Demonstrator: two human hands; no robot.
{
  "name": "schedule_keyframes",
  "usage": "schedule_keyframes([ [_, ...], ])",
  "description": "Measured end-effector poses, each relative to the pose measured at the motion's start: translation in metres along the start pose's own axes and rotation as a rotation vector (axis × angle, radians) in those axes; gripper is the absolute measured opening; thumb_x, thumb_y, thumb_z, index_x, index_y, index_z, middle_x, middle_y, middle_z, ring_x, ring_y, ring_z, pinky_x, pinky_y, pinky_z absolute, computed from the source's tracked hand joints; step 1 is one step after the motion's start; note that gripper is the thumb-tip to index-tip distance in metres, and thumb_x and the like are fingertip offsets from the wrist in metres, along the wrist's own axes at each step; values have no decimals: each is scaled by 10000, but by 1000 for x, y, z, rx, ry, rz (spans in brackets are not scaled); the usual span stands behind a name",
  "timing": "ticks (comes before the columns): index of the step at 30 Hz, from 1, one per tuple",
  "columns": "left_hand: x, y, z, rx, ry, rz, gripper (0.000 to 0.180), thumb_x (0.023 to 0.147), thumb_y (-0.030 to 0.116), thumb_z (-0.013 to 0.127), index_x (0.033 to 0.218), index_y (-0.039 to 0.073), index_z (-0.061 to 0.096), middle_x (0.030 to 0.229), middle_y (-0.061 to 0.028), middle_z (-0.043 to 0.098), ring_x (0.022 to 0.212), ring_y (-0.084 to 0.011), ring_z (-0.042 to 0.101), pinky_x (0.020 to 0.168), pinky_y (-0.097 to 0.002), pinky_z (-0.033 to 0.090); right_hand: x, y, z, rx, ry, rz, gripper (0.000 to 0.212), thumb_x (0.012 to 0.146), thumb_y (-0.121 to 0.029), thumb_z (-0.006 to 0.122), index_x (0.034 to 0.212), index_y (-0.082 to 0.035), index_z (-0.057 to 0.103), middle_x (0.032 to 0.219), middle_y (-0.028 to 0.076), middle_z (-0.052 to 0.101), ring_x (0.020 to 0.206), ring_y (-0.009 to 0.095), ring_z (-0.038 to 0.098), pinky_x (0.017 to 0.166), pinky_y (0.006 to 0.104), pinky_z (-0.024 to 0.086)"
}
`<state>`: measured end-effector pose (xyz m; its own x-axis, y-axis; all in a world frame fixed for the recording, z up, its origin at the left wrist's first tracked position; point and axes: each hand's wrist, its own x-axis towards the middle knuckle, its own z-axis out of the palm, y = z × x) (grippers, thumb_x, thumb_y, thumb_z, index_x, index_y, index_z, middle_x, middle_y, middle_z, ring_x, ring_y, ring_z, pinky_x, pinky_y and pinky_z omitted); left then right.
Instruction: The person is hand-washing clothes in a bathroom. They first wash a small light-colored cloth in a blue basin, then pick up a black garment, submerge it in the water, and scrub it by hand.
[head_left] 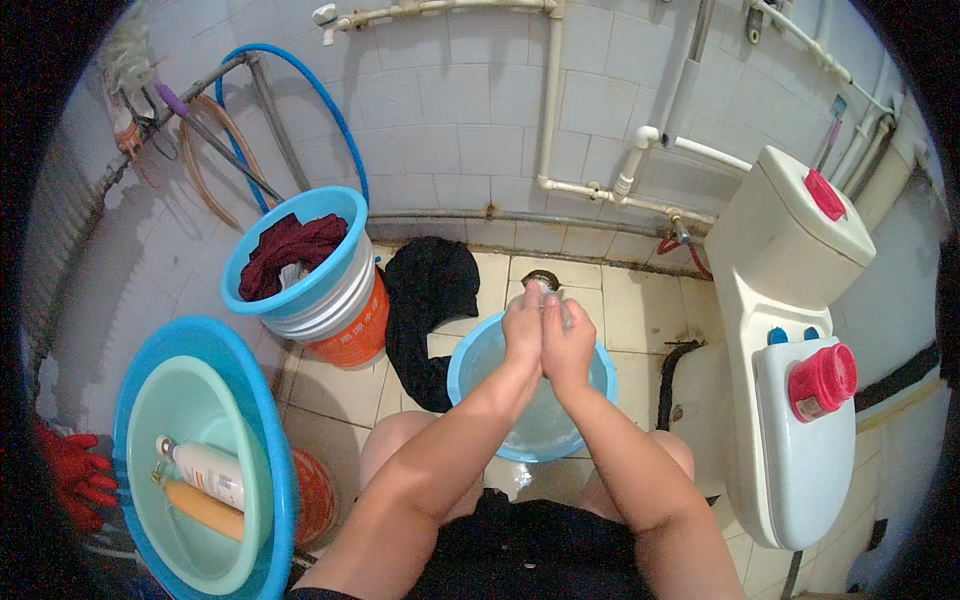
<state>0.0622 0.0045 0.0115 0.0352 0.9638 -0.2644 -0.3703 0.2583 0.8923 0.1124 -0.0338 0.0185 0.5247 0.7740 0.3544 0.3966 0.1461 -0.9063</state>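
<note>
Over a light-blue basin [457,378] of cloudy water, my left hand [522,328] and my right hand [571,343] are pressed against each other. Both are closed, with fingers pointing away from me. Something pale and see-through shows at the fingers; whether it is a wet cloth, a bag or suds I cannot make out. Beyond the fingertips a round drain [541,277] is set in the tiled floor. A dark garment [430,285] lies on the floor to the left of the basin.
At left, a green basin [143,400] inside a larger blue basin [278,420] holds two bottles. Behind it, a bucket [345,325] carries a blue basin [352,215] with maroon cloth [290,250]. A toilet [755,300] stands at right, a red jar [822,383] on its lid. Pipes line the wall.
</note>
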Motion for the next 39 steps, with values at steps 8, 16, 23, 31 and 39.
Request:
schedule_keyframes([
  [8, -2, -28, -2, -19, 77, -110, 319, 906, 316, 469, 899, 10, 560, 786, -60, 561, 665, -172, 531, 601, -327, 444, 23, 43, 0, 74, -120, 359, 327, 850, -312, 535, 759, 1, 557, 681, 210, 577, 624, 359, 551, 607, 408, 429],
  [16, 12, 5, -17, -131, -44, -21, 282, 914, 285, 465, 906, 11, 531, 795, -54, 555, 740, -143, 537, 683, -309, 453, 3, 14, 16, -7, 64, 62, 464, 811, -353, 605, 1142, -48, 495, 899, 133, 607, 814, 293, 572, 765, 354, 441],
  [23, 17, 3, -28, -273, -356, -369, 264, 902, 300, 469, 1045, 100, 564, 963, -40, 613, 875, -196, 594, 742, -357, 485, 20, -4, -20, 510, -366, 540, 258, 858, -230, 590, 1014, -26, 597, 933, 60, 604, 853, 149, 556, 747, 288, 440],
  [31, 16, 7, -31, -342, -183, -251, 389, 883, 518, 466, 811, 138, 510, 727, 1, 520, 656, -149, 497, 632, -308, 442, -5, -20, -6, 26, -111, -330, 132, 827, -167, 597, 813, -37, 588, 751, 83, 557, 768, 248, 543, 719, 330, 441],
  [39, -4, -32, -10, -478, 26, -311, 368, 932, 381, 431, 905, 33, 546, 800, -38, 552, 683, -154, 549, 602, -315, 460, 21, 2, -11, -409, -228, 158, 411, 883, -377, 402, 731, -51, 601, 766, 155, 584, 737, 356, 563, 618, 469, 427],
])
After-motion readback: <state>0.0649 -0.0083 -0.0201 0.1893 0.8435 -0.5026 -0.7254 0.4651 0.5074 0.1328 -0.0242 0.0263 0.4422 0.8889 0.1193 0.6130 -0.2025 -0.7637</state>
